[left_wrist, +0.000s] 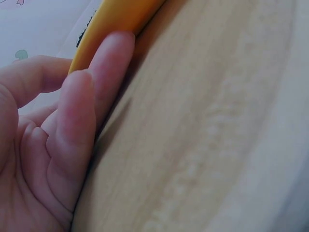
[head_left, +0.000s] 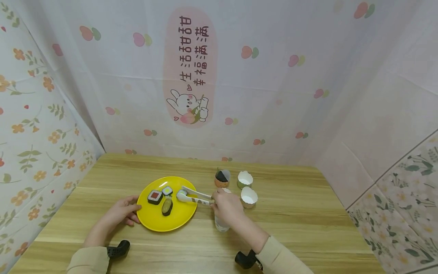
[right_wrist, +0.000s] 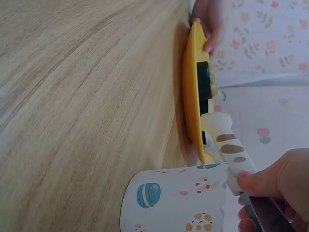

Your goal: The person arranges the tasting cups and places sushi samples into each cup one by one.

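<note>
Head view shows me the left hand (head_left: 124, 211) gripping the edge of the yellow plate (head_left: 150, 221) — while my right hand (head_left: 228, 207) pinches white tongs (head_left: 202, 201) beside a paper cup (head_left: 221, 225), tips about a small sushi roll (head_left: 183, 192) at the plate's right side.

Left hand (head_left: 119, 214), bare; left sleeve (head_left: 89, 259), plain pale beige, long; left wrist device (head_left: 118, 249), black, elbow-shaped, blunt rounded end, small dots along one side; right hand (head_left: 228, 207), bare; right sleeve (head_left: 282, 258), matching plain beige; right wrist device (head_left: 245, 260), black, likewise bent, blunt rounded end
</note>
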`<state>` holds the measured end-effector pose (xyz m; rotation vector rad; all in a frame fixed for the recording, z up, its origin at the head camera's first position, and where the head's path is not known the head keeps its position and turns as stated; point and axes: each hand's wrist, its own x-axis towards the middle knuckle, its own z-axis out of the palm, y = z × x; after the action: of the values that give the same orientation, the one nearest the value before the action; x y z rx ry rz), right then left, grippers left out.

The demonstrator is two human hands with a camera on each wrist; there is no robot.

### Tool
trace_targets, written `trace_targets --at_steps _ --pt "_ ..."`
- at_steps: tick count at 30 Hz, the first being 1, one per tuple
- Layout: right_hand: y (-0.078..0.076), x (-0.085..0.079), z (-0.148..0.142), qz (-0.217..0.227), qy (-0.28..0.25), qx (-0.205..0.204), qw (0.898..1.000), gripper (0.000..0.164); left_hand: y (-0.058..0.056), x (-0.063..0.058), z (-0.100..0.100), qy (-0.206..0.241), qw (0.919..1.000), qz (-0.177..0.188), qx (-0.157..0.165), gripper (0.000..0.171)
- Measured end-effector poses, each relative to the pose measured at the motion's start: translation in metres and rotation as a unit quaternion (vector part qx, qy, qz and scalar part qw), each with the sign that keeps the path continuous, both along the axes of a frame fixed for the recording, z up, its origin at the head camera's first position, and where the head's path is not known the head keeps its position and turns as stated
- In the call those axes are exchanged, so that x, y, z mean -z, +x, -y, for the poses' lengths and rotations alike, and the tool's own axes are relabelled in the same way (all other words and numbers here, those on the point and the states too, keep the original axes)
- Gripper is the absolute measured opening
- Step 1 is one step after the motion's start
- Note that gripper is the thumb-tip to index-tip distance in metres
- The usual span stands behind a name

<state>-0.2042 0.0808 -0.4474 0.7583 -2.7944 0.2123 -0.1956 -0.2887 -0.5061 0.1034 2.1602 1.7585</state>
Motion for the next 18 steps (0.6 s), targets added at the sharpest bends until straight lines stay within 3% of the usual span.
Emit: trace_targets --at_steps 18 --pt "0.0050 -0.0003 -0.0060 -0.018 -0.017 -0.011 1.000 0.015 0.0001 -0.0005 -0.0002 -0.001 1.0000 0.002 0.000 0.064"
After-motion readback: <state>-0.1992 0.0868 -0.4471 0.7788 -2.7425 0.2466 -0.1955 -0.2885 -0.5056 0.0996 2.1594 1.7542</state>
